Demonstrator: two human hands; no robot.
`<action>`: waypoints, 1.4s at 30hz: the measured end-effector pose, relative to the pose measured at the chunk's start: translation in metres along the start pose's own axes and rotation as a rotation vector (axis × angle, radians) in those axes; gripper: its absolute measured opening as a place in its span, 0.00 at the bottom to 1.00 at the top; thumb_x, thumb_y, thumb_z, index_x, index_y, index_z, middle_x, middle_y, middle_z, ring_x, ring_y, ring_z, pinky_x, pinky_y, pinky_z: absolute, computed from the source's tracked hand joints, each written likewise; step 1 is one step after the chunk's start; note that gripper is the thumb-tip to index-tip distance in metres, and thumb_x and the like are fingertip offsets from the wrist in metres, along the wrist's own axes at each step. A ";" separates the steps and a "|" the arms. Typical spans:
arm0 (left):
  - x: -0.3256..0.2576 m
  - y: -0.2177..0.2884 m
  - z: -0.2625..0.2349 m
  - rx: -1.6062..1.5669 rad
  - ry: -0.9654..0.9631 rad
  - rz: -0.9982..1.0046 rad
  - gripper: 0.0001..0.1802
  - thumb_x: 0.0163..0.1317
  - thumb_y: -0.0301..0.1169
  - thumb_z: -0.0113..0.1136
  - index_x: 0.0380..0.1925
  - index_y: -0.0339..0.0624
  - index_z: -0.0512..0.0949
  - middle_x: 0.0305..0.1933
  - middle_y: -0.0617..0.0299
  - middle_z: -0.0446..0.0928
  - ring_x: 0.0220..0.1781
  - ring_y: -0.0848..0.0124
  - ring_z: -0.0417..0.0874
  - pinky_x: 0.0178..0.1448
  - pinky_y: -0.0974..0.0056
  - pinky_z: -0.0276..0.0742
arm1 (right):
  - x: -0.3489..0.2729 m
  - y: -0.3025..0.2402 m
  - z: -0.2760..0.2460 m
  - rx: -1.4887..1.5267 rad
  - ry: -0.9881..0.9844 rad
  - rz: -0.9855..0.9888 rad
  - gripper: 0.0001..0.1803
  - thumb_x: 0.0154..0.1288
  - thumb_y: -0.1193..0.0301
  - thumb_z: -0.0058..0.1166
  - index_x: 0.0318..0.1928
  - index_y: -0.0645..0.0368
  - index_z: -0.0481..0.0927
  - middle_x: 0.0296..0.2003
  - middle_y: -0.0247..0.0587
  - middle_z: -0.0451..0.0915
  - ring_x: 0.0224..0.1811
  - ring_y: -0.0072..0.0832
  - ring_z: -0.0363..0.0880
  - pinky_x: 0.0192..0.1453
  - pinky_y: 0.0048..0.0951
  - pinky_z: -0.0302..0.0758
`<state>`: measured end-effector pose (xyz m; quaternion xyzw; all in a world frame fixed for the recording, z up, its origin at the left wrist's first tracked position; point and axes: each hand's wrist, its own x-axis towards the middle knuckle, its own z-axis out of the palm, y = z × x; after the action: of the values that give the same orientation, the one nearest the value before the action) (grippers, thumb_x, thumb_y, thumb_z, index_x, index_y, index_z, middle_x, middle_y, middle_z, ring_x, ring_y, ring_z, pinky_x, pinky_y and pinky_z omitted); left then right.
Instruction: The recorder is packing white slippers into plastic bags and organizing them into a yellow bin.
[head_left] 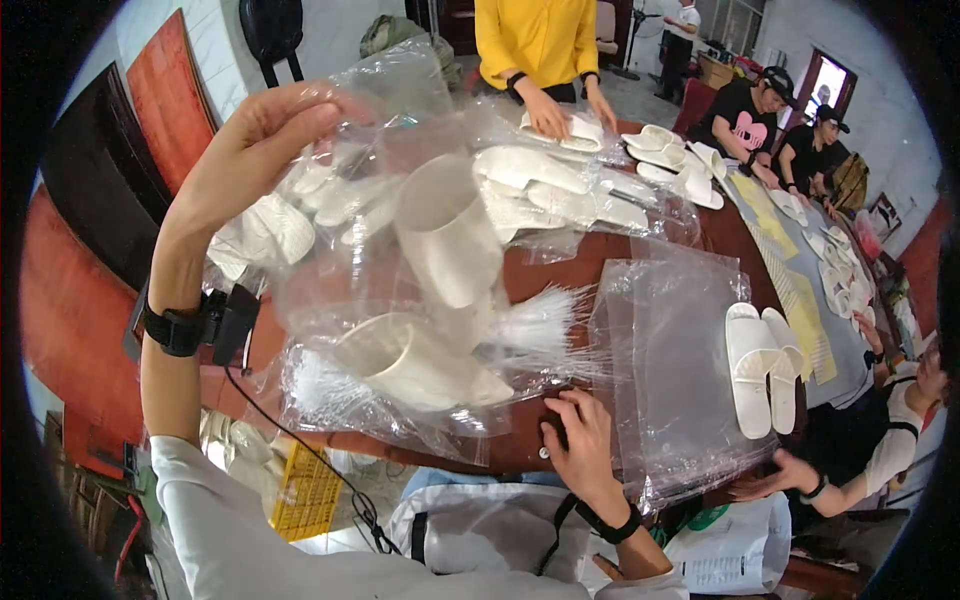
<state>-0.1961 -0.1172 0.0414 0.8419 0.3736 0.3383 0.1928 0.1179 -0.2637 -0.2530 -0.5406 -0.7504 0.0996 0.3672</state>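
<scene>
Tabletop (560,262): bagged slippers (440,300) in fingers (290,120).

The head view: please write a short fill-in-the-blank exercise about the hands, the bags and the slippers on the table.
1. The left hand holds up a clear plastic bag with white ____ inside.
2. The right hand rests on the ____, beside a stack of empty clear bags.
3. On that stack lies a pair of ____ slippers.
4. Across the table, a person in a ____ top handles slippers.

Missing words: slippers; table; white; yellow
</scene>
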 end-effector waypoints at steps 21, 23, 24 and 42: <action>-0.137 -0.014 -0.115 0.053 0.935 -0.260 0.22 0.69 0.43 0.52 0.57 0.43 0.74 0.56 0.65 0.74 0.56 0.79 0.73 0.60 0.70 0.67 | 0.018 -0.031 0.017 0.161 -0.246 -0.061 0.26 0.62 0.66 0.57 0.59 0.61 0.68 0.55 0.58 0.68 0.58 0.53 0.66 0.60 0.49 0.65; -0.153 -0.006 -0.104 0.282 0.874 -0.032 0.26 0.67 0.41 0.54 0.61 0.42 0.69 0.63 0.60 0.69 0.63 0.73 0.69 0.63 0.67 0.66 | 0.026 -0.035 0.009 0.220 -0.208 -0.057 0.26 0.62 0.67 0.57 0.58 0.62 0.68 0.54 0.57 0.69 0.57 0.51 0.68 0.59 0.47 0.66; -0.162 0.000 -0.100 0.405 0.838 0.078 0.29 0.65 0.41 0.56 0.64 0.41 0.66 0.67 0.58 0.66 0.66 0.69 0.67 0.65 0.65 0.65 | 0.030 -0.037 0.006 0.263 -0.200 -0.055 0.26 0.62 0.67 0.58 0.58 0.62 0.68 0.53 0.57 0.70 0.56 0.51 0.69 0.59 0.45 0.67; -0.088 -0.131 0.072 -0.636 -0.047 -0.597 0.17 0.67 0.43 0.56 0.50 0.49 0.80 0.34 0.72 0.78 0.25 0.86 0.69 0.27 0.77 0.62 | -0.021 0.015 -0.072 0.658 -0.062 0.448 0.21 0.65 0.76 0.55 0.58 0.62 0.69 0.56 0.41 0.72 0.58 0.30 0.72 0.55 0.28 0.74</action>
<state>-0.2534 -0.1044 -0.1216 0.6033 0.4734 0.3469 0.5401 0.1795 -0.2940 -0.2195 -0.5413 -0.5527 0.4286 0.4669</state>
